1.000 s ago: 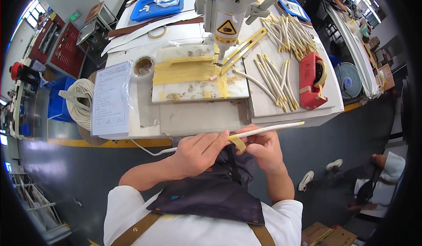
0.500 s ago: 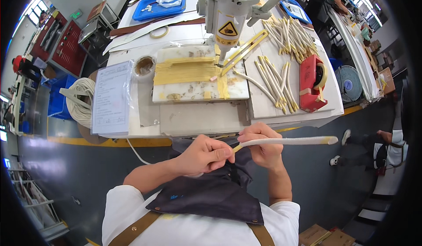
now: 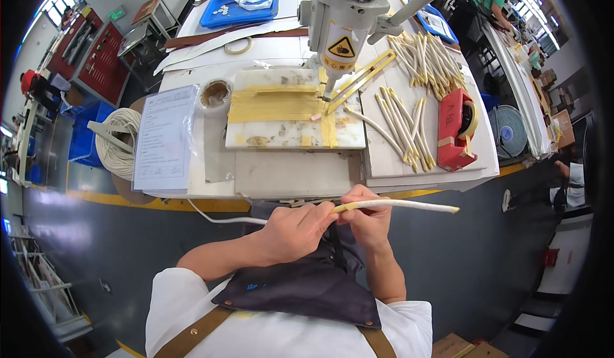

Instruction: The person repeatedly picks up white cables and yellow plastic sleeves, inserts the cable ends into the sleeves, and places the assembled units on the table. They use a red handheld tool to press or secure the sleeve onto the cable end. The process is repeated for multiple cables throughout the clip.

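A white cord (image 3: 412, 204) with yellow-taped ends runs between my hands, just in front of the table edge. My left hand (image 3: 294, 233) is closed, its thumb and fingers at the near yellow-wrapped part. Close beside it, my right hand (image 3: 367, 225) pinches the cord where the yellow meets the white. The free end points right. A second length of white cord (image 3: 225, 220) comes from the left and disappears behind my left hand; whether I grip it is hidden.
A grey press (image 3: 342, 31) stands over a white block (image 3: 256, 142) with yellow tape. To its right lie several cut cords (image 3: 400, 124) and a red tape dispenser (image 3: 453, 131). Left are a papered sheet (image 3: 163, 140) and a cord coil (image 3: 116, 142). A co-worker (image 3: 489, 3) stands far right.
The held cord has shifted left, and my right hand has moved left and closer to my left hand. The trailing cord on the left has risen toward my left hand. My view has shifted slightly.
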`<action>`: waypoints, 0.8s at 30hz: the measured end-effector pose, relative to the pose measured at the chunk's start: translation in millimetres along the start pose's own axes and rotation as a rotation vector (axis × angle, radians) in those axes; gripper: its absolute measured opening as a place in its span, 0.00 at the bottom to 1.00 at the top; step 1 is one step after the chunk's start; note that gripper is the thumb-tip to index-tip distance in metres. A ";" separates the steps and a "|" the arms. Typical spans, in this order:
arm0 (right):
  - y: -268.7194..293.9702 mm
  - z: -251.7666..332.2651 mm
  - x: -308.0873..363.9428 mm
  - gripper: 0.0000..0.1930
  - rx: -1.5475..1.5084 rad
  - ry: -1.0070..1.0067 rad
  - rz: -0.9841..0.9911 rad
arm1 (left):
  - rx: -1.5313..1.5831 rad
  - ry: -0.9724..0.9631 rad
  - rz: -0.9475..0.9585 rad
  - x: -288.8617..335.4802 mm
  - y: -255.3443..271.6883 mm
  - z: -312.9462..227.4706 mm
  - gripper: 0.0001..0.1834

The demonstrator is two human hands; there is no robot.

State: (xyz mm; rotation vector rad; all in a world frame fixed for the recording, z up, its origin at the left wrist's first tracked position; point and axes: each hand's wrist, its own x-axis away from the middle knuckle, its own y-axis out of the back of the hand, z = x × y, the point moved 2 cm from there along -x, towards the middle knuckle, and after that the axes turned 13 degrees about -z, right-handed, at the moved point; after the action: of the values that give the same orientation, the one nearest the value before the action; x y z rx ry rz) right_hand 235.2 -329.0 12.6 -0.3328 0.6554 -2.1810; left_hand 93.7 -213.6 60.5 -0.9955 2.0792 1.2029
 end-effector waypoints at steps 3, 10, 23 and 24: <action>-7.7 -4.4 -6.5 0.10 -0.131 -0.085 0.027 | 0.638 0.883 0.355 -11.4 6.3 9.4 0.11; -15.8 -14.1 -39.3 0.07 -0.388 -0.281 0.518 | 1.576 1.633 0.580 6.2 2.5 32.7 0.20; -0.5 16.9 -110.2 0.16 0.122 -0.048 -0.219 | 0.426 0.994 0.071 -6.5 29.6 61.2 0.14; -3.8 17.2 -115.1 0.16 0.138 -0.035 -0.228 | 0.424 0.967 0.049 -3.0 29.5 69.2 0.15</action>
State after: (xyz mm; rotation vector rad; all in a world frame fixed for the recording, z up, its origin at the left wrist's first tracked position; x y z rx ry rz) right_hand 313.1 -243.8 27.1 -0.3874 0.4634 -2.4169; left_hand 77.5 -141.7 45.4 -1.4779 2.9009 0.2121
